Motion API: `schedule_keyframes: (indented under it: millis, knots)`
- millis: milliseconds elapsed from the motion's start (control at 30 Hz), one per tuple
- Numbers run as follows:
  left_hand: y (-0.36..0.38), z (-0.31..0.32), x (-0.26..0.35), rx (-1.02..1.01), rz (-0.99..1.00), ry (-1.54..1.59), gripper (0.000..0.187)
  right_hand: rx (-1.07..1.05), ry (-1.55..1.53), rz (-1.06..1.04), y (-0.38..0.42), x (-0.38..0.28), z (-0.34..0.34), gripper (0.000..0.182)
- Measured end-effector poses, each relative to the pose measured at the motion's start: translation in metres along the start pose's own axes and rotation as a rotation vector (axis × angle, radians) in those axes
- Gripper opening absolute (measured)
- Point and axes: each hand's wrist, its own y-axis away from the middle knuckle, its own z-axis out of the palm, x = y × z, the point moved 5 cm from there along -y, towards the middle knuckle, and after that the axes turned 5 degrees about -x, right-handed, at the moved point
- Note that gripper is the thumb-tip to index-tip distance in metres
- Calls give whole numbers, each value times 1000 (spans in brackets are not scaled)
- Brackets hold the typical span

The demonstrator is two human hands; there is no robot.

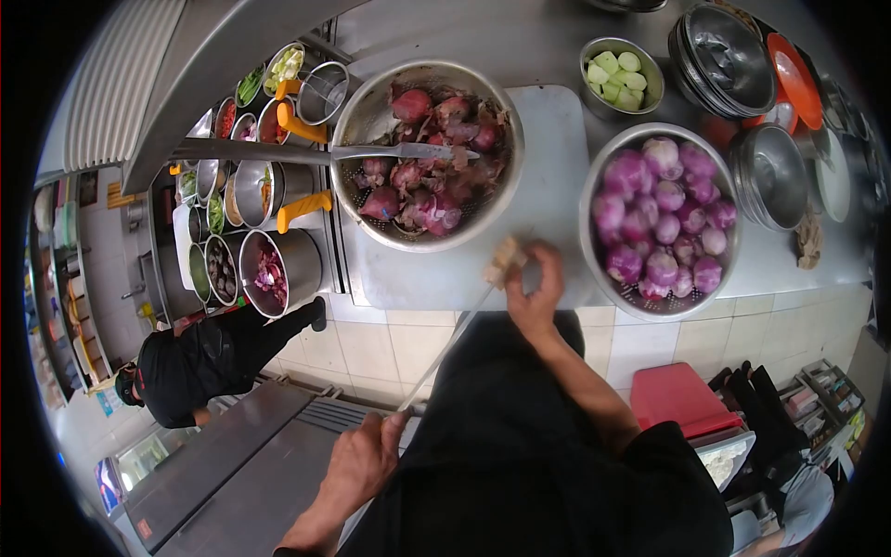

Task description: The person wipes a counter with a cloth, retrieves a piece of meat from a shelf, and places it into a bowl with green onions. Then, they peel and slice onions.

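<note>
My right hand [538,283] pinches a small, knobbly pale-brown lump [504,262] between thumb and fingers, over the front edge of the white cutting board [399,278]. My left hand [362,455] is lower and to the left, closed at the end of a long, thin, pale strip [450,348]. The strip slants up from this hand toward the lump; its kind I cannot tell. Behind the right hand, a steel colander [357,223] holds red onions [380,202] with dry skins, and a knife [399,151] lies across it. Peeled purple onions [661,269] fill another colander [594,260] to the right.
A steel bowl of cut pale-green vegetable [617,79] stands at the back. Stacked metal bowls [775,176] and a crumpled brown piece [809,243] are at right. Pots with orange handles [304,212] line the left. A person in black [200,362] is at left; a red lid [682,399] is lower right.
</note>
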Motion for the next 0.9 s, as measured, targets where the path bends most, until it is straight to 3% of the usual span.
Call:
schedule_keyframes:
  millis: [167,267,900]
  knots:
    - [-12,5,3,-7,-37,-39,50,8,9,-10,-2,0,-1,34]
    - [-20,3,12,33,57,-49,43,6,25,-6,-2,-2,-1,33]
    - [-142,68,12,-31,181,72,61,15,26,44,-6,-3,-2,29]
